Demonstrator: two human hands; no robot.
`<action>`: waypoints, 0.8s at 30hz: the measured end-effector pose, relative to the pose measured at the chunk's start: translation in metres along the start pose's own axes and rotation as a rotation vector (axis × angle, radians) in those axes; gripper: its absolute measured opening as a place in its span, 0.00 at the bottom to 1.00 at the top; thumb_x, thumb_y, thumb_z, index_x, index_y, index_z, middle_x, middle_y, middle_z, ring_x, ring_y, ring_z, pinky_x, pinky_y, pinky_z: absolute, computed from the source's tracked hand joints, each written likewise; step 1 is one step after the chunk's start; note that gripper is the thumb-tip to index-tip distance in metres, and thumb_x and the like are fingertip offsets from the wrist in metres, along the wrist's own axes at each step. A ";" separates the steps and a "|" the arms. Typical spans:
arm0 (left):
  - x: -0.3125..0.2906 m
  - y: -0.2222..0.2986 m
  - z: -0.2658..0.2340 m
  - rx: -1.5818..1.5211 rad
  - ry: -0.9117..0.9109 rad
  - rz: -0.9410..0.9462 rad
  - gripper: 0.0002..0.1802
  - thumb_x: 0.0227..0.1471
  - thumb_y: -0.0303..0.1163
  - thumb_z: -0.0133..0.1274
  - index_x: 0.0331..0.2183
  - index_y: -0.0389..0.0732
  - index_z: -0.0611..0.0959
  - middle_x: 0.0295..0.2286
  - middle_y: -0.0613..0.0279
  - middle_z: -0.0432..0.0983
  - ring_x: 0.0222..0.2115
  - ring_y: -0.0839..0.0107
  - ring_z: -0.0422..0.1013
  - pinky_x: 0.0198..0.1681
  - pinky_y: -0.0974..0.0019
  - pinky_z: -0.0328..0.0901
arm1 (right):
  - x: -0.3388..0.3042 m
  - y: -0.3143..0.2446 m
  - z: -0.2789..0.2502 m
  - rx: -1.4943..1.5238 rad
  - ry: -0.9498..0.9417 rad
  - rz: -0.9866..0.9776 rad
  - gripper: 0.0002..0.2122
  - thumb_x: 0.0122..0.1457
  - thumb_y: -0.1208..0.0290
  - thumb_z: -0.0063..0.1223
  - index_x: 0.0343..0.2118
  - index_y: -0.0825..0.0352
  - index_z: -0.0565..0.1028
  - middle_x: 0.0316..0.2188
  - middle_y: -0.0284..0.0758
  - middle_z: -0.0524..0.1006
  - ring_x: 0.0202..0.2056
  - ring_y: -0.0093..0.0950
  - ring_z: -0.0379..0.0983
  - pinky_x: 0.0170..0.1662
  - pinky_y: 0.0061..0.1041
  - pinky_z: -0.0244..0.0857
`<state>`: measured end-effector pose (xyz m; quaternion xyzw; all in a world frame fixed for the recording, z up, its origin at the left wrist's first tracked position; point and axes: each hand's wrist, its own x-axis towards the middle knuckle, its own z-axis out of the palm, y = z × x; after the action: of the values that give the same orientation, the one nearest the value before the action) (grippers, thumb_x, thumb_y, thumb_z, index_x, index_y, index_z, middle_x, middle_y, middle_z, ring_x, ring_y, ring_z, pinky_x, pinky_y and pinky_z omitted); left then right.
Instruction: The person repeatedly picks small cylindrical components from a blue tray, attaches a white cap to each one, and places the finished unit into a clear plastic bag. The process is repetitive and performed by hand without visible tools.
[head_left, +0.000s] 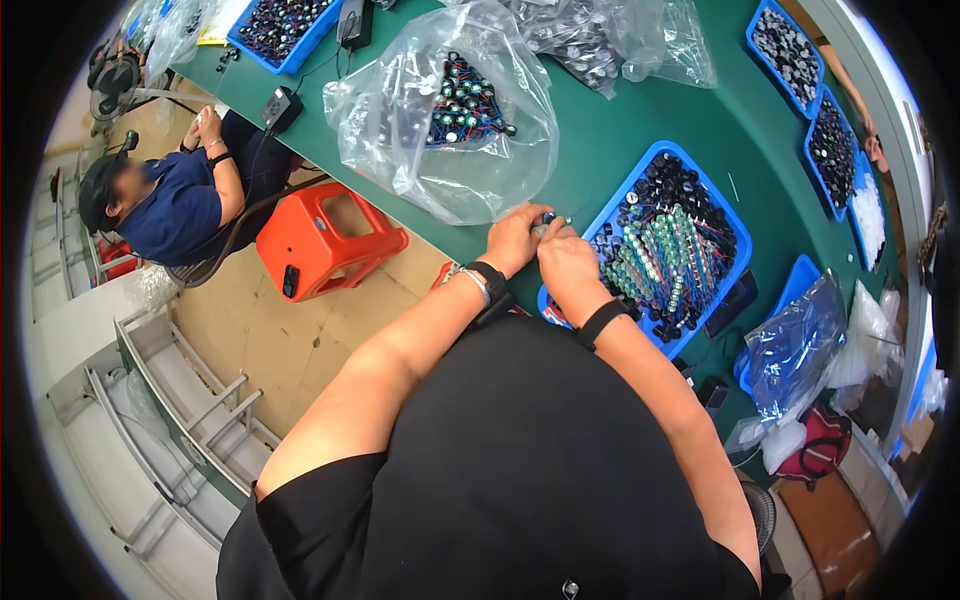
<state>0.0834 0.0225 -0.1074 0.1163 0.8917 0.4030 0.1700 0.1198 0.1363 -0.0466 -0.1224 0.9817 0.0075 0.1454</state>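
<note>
My left hand (513,241) and my right hand (567,262) meet at the near edge of the green table, fingers pinched close together. Between the left fingertips shows a small dark round part (546,218) with thin bluish wires sticking out. The right fingers are closed right beside it; what they grip is hidden. Just right of my hands lies a blue tray (742,232) with black round caps and bundled wired parts (665,255). Beyond my left hand, an open see-through plastic bag (390,160) holds a heap of similar wired parts (466,108).
More plastic bags (590,40) of parts lie at the far side. Several blue bins (787,52) line the right edge. A black power adapter (281,108) sits at the left edge, near a red stool (325,240) and a seated person (180,205).
</note>
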 end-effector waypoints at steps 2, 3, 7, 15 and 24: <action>0.001 -0.002 0.002 -0.006 0.002 0.002 0.14 0.46 0.33 0.55 0.39 0.46 0.79 0.27 0.63 0.72 0.29 0.64 0.70 0.33 0.65 0.65 | -0.001 -0.001 0.011 -0.045 0.067 -0.002 0.20 0.46 0.76 0.47 0.43 0.83 0.68 0.24 0.40 0.76 0.26 0.30 0.76 0.28 0.21 0.70; 0.002 -0.002 0.002 -0.005 0.007 0.005 0.14 0.46 0.32 0.55 0.38 0.46 0.79 0.27 0.63 0.72 0.29 0.63 0.70 0.34 0.65 0.65 | -0.001 0.000 0.012 -0.037 0.076 -0.001 0.20 0.47 0.76 0.47 0.43 0.81 0.68 0.25 0.41 0.76 0.26 0.31 0.76 0.29 0.22 0.70; 0.002 -0.002 0.000 0.041 -0.019 0.043 0.15 0.44 0.29 0.56 0.39 0.45 0.78 0.27 0.63 0.71 0.29 0.64 0.69 0.34 0.65 0.65 | -0.008 0.020 0.007 0.211 0.002 0.101 0.17 0.50 0.76 0.45 0.44 0.75 0.69 0.28 0.44 0.76 0.29 0.37 0.75 0.31 0.31 0.69; -0.010 0.028 -0.045 -0.472 -0.127 -0.119 0.17 0.46 0.27 0.58 0.41 0.38 0.76 0.29 0.66 0.70 0.30 0.78 0.67 0.34 0.74 0.64 | -0.045 0.058 0.026 0.962 0.240 0.606 0.11 0.53 0.61 0.54 0.30 0.64 0.73 0.18 0.41 0.74 0.22 0.43 0.72 0.25 0.36 0.62; 0.030 0.019 -0.131 -0.332 0.481 -0.089 0.33 0.48 0.31 0.57 0.54 0.34 0.62 0.42 0.48 0.70 0.40 0.65 0.69 0.43 0.65 0.65 | 0.005 0.057 0.016 0.505 0.257 0.062 0.08 0.50 0.77 0.46 0.32 0.62 0.76 0.33 0.37 0.74 0.29 0.38 0.74 0.33 0.35 0.67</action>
<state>0.0049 -0.0440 -0.0186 -0.0513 0.8324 0.5517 -0.0122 0.1055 0.1913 -0.0645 -0.0523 0.9662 -0.2484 0.0452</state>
